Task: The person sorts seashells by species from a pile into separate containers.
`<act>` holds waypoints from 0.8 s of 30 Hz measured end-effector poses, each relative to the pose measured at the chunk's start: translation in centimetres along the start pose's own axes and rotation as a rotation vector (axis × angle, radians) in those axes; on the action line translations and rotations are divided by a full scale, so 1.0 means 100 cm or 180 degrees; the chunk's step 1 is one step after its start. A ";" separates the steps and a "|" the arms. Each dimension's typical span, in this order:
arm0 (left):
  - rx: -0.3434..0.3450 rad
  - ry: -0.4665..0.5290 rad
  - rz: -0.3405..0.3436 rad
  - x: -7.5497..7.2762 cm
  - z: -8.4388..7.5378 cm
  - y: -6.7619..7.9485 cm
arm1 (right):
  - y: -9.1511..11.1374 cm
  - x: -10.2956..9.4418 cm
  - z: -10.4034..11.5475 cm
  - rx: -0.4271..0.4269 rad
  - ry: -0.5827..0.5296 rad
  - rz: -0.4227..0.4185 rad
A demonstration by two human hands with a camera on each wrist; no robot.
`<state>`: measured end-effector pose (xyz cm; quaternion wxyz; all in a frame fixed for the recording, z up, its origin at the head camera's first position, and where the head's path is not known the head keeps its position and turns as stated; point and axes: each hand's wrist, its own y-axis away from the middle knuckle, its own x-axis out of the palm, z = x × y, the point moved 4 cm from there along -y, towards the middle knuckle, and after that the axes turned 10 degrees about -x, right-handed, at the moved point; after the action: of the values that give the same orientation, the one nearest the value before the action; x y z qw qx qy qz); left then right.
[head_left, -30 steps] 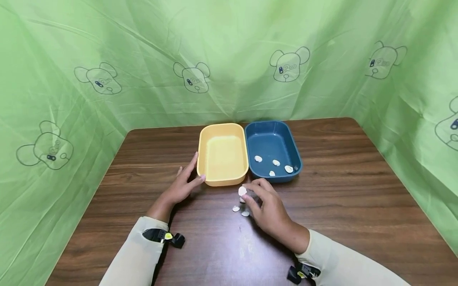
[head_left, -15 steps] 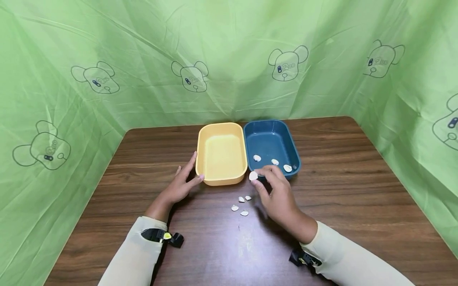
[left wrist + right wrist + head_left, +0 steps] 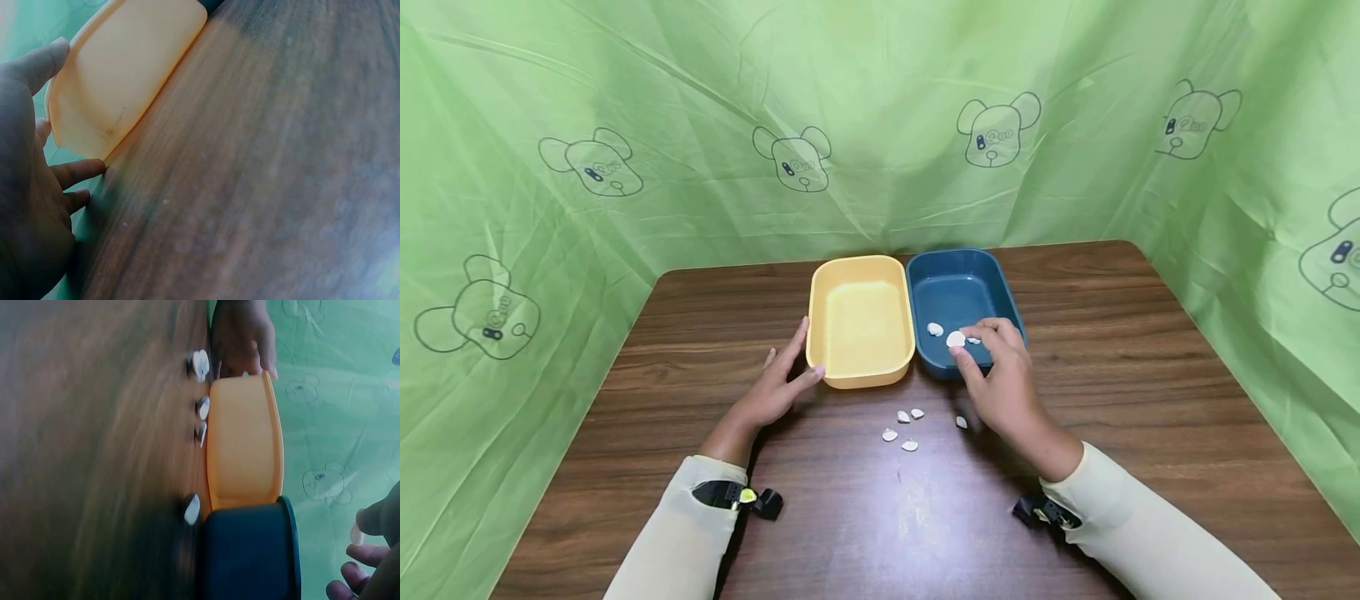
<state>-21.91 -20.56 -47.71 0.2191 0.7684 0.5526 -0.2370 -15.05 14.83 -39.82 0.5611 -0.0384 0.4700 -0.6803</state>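
Thumb and fingertips of my right hand [image 3: 1011,387] pinch a white shell [image 3: 956,339] above the near part of the blue tray [image 3: 958,287]. The same held shell [image 3: 357,534] shows at the lower right of the right wrist view. Inside the tray lie further white shells, one [image 3: 935,330] left of the pinched one; the hand hides others. My left hand [image 3: 767,396] rests against the near left corner of the yellow tray [image 3: 861,321], thumb at the rim and fingers extended along its side. Nothing lies in the yellow tray.
Several white shells lie on the wooden table [image 3: 715,333] in front of the trays, with one shell [image 3: 962,422] apart to the right, near the right wrist. The trays stand side by side. Green cloth [image 3: 880,150] hangs behind the table and at its sides.
My right hand has carried the pinched shell from the table up and rightward over the blue tray. More shells on the table have come into sight. The left hand stays at the yellow tray.
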 end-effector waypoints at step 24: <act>-0.0035 0.0012 0.0009 0.000 0.000 0.001 | -0.003 0.001 -0.020 0.0415 0.0301 0.0268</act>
<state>-21.80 -20.55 -47.68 0.2226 0.7684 0.5532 -0.2322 -16.40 15.93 -40.77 0.5677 0.0501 0.4518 -0.6863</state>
